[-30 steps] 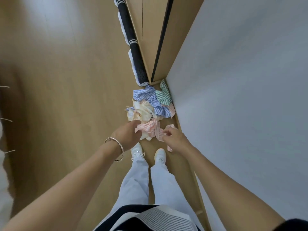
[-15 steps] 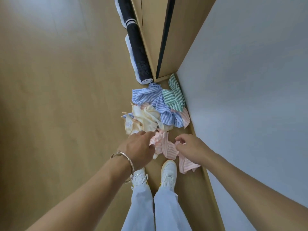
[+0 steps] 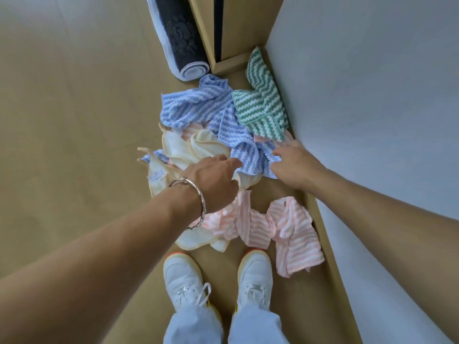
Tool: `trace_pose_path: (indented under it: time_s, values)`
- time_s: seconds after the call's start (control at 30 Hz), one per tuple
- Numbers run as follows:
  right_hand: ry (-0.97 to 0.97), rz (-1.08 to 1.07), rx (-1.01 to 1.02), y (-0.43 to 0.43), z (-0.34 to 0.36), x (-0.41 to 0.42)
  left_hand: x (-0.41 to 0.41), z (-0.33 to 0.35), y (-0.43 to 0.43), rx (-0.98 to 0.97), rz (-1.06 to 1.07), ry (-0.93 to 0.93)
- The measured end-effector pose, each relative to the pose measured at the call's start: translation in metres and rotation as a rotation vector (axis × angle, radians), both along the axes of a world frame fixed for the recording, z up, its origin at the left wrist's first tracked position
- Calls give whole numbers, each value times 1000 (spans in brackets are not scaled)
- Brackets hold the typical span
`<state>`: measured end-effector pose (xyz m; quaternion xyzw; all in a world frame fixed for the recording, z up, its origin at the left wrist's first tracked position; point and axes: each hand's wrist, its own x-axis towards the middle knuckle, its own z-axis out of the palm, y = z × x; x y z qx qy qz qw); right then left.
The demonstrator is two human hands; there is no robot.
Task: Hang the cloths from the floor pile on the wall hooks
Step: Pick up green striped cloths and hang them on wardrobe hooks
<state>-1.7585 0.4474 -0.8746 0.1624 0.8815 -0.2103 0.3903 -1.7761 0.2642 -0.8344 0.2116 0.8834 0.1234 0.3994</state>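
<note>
Cloth pile (image 3: 223,135) on wood floor (image 3: 74,108) beside wall (image 3: 360,95), 12 o'clock of shoes (image 3: 183,279). Left hand (image 3: 211,182), fingers curled, on cream cloth (image 3: 188,150); right hand (image 3: 295,165), fingers spread, touching blue cloth (image 3: 246,147).

Cream cloth's (image 3: 159,178) label unreadable

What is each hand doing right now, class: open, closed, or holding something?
Left hand: over the cream cloth; grip cannot be told.
Right hand: open, fingers on the blue striped cloth.
</note>
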Motion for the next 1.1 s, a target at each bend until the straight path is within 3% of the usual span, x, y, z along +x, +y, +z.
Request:
trace_pose_path:
  time_s: [0.13, 0.3, 0.53, 0.87, 1.1]
  values:
    - [42, -99, 8, 11, -48, -13, -4, -45, -9, 13, 80, -21]
    - [30, -68, 21, 10, -94, -34, -9, -79, -20, 36, 139, -36]
    - [256, 45, 133, -24, -62, -17, -18, -45, -31, 19, 139, -1]
    - [450, 372, -196, -83, 185, -43, -80, 140, -40, 21, -23, 262]
    - [523, 386, -294, -93, 410, -91, -129, 387, -72, 17, 39, 285]
